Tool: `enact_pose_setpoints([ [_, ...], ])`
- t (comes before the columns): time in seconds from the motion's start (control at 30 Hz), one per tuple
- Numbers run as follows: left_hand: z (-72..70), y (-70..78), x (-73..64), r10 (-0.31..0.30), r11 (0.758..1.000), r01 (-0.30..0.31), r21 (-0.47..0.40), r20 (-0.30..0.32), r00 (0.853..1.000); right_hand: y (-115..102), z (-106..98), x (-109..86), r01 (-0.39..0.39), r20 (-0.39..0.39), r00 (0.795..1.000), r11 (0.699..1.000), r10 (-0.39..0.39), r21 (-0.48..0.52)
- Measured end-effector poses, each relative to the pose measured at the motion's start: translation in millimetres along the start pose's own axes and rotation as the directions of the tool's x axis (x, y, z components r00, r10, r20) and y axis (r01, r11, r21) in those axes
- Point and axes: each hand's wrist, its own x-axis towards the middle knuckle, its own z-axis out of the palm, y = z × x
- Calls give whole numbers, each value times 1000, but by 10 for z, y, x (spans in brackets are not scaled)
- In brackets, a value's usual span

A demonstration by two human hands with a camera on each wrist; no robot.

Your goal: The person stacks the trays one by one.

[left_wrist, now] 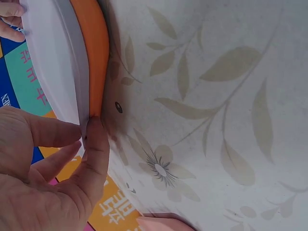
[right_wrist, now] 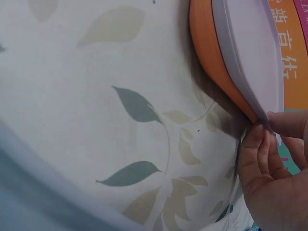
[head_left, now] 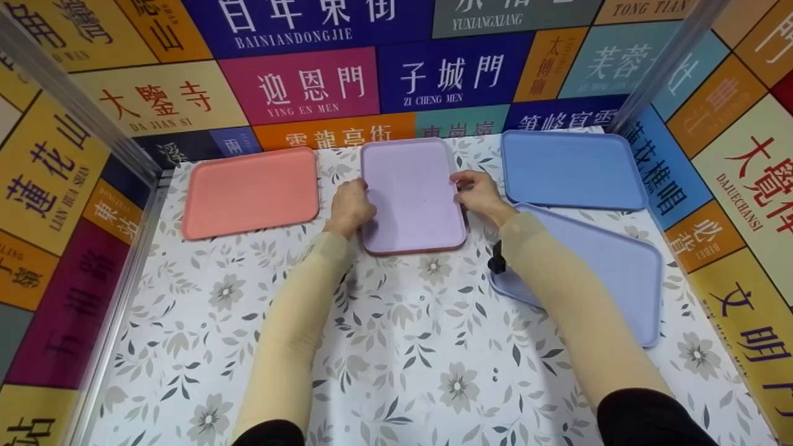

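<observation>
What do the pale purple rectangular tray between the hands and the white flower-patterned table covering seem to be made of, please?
The pale purple rectangular tray looks like moulded plastic with a matte finish, judging by its even colour and smooth raised rim. The white flower-patterned table covering may be vinyl or coated cloth, smooth with a printed-looking design; which of these, I cannot tell.
</observation>
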Motion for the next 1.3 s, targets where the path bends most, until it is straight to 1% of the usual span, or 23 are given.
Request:
enact_pose_setpoints([
  [0.1, 0, 22, -16, -19, 1000, 19, -1, 3, 1000, -41, 2, -28, -4, 2, 1000, 998, 4, -65],
  [0.13, -71, 115, -138, -36, 999, 36, -1, 12, 999, -55, 2, -38, -6, 4, 1000, 997, 6, -78],
  [0.27, -63, 136, -138, -46, 999, 46, 2, 8, 999, -101, -14, -78, -8, 13, 1000, 994, 9, -112],
  [0.33, -62, 152, -144, -49, 999, 49, -2, 2, 999, -125, -34, -104, -17, 24, 1000, 993, 20, -113],
  [0.43, -75, 184, -161, -49, 999, 49, 7, -12, 999, -164, -65, -141, -38, 61, 997, 994, 44, -100],
  [0.5, -88, 218, -177, -48, 999, 48, 23, -17, 999, -192, -89, -163, -52, 99, 993, 995, 61, -87],
  [0.63, -111, 310, -209, -47, 996, 48, 74, -17, 999, -247, -147, -210, -81, 176, 980, 994, 94, -77],
  [0.7, -117, 369, -221, -41, 994, 43, 99, -22, 999, -276, -188, -240, -92, 203, 973, 992, 109, -90],
  [0.8, -119, 470, -235, -12, 994, 18, 109, -56, 998, -317, -266, -298, -82, 227, 968, 988, 110, -130],
  [0.87, -121, 543, -248, 15, 995, -7, 96, -85, 996, -339, -320, -339, -63, 234, 967, 985, 100, -160],
  [0.93, -120, 618, -265, 45, 996, -37, 80, -97, 994, -351, -379, -385, -40, 237, 968, 981, 86, -189],
  [1.0, -109, 687, -284, 71, 995, -65, 70, -92, 993, -357, -444, -438, -18, 239, 968, 975, 72, -223],
  [1.1, -69, 789, -307, 108, 993, -104, 56, -73, 991, -335, -567, -529, 25, 242, 969, 955, 49, -295],
  [1.2, -21, 871, -326, 132, 991, -130, 31, -69, 989, -300, -688, -629, 67, 252, 967, 929, 29, -364],
  [1.3, 20, 941, -342, 151, 988, -151, 14, -64, 986, -239, -814, -738, 85, 261, 965, 915, 23, -395],
])
